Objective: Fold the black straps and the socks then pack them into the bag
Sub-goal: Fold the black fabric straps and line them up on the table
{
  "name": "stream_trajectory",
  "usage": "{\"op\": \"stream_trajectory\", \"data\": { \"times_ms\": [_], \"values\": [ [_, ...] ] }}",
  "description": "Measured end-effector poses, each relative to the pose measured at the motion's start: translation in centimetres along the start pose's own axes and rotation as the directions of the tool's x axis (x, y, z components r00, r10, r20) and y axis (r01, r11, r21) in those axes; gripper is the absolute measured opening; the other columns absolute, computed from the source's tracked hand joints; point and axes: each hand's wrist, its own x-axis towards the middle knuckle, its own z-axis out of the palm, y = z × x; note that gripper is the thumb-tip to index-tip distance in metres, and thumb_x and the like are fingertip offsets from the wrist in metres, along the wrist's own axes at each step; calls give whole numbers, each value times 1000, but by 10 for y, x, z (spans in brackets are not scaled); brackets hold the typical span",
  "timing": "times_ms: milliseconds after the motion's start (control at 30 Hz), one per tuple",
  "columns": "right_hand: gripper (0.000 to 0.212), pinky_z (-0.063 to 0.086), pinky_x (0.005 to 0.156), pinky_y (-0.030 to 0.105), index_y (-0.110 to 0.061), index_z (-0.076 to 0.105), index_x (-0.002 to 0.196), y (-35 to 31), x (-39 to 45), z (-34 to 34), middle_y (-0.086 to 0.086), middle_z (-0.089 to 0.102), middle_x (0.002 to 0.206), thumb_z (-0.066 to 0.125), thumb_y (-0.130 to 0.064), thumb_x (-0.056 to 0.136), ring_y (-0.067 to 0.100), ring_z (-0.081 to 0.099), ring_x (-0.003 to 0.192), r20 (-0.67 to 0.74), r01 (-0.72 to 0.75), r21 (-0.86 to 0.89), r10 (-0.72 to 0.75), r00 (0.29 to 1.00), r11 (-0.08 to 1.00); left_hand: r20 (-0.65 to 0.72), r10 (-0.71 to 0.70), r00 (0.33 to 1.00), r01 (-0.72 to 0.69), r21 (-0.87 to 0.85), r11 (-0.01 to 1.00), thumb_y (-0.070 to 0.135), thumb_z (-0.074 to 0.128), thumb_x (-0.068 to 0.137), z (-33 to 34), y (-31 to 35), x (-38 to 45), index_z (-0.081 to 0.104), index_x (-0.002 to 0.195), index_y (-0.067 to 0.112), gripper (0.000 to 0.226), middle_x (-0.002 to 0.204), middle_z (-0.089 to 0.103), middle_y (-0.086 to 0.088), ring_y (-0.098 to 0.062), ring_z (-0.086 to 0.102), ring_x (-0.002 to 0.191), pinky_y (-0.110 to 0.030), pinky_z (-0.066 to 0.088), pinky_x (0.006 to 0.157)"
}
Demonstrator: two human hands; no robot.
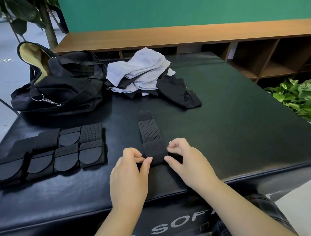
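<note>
black strap (151,138) between both hands

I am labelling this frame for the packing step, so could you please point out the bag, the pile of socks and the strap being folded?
bag (64,86): head view, on its black top panel.
pile of socks (140,68): head view, on the light socks on top.
strap (149,132): head view, on its perforated middle.
</note>
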Motion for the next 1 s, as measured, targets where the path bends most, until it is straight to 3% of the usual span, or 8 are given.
{"op": "stream_trajectory", "data": {
  "times_ms": [67, 133, 267, 433, 567, 767, 933, 1000],
  "values": [
    [19, 39, 79, 22, -34, 42, 99, 0, 0, 1, -18, 62, 115, 59, -35, 91, 6, 52, 110, -24, 11, -30, -11, 1000, 1000, 8, 13, 1000, -13, 36, 999, 42, 56, 89, 1, -1, 1, 45, 86, 30, 17, 86, 56, 14, -12, 51, 76, -26, 35, 60],
    [19, 40, 84, 22, -34, 51, 109, 0, 0, 2, -19, 60, 113, 58, -36, 91, 7, 51, 110, -37, 27, -70, -30, 999, 997, 16, 37, 999, -38, 57, 998, 42, 55, 90, 1, 0, 2, 50, 87, 32, 12, 85, 56, 13, -12, 51, 76, -26, 35, 61],
    [35, 34, 95, 17, -33, 56, 125, 0, 0, 1, -17, 56, 123, 58, -36, 91, 1, 45, 118, -36, 98, -147, -104, 994, 984, 26, 91, 996, -93, 72, 993, 40, 59, 89, 0, -1, 2, 62, 104, 33, 17, 88, 60, 19, -9, 52, 91, -27, 39, 71],
    [41, 30, 98, 16, -27, 55, 130, 1, 0, 2, -13, 56, 125, 60, -34, 90, 4, 42, 122, -41, 131, -190, -141, 989, 973, 205, 151, 967, -187, 168, 968, 45, 60, 87, -5, -2, 7, 53, 127, 37, 41, 111, 55, 20, -10, 45, 111, -29, 38, 89],
    [40, 31, 97, 17, -25, 55, 130, 1, 0, 3, -11, 56, 123, 58, -30, 91, 6, 40, 120, -40, 129, -207, -141, 989, 970, 254, 147, 956, -186, 137, 973, 37, 56, 92, -7, -4, 15, 51, 129, 36, 38, 112, 53, 20, -8, 45, 109, -28, 39, 91],
    [36, 32, 96, 19, -26, 57, 128, -1, 1, 2, -11, 51, 119, 53, -26, 92, 8, 40, 116, -27, 115, -239, -125, 992, 964, 208, 186, 960, -218, 142, 966, 29, 51, 96, -4, -4, 15, 57, 125, 33, 31, 109, 58, 15, -12, 47, 104, -30, 44, 85],
    [29, 25, 106, 24, -27, 57, 124, -2, 0, 4, -15, 33, 147, 47, -29, 97, 4, 32, 132, -18, 134, -249, -143, 990, 959, 126, 217, 968, -230, 94, 969, 31, 50, 95, 0, -8, 12, 63, 116, 29, 24, 108, 54, 14, -10, 49, 99, -27, 42, 83],
    [29, 24, 108, 23, -26, 56, 125, -1, 0, 3, -15, 39, 145, 43, -30, 99, 2, 29, 135, 0, 159, -236, -163, 987, 959, 99, 237, 967, -243, 55, 969, 33, 48, 94, -1, -8, 11, 63, 111, 28, 23, 110, 52, 16, -8, 50, 100, -26, 41, 83]
  ]
}}
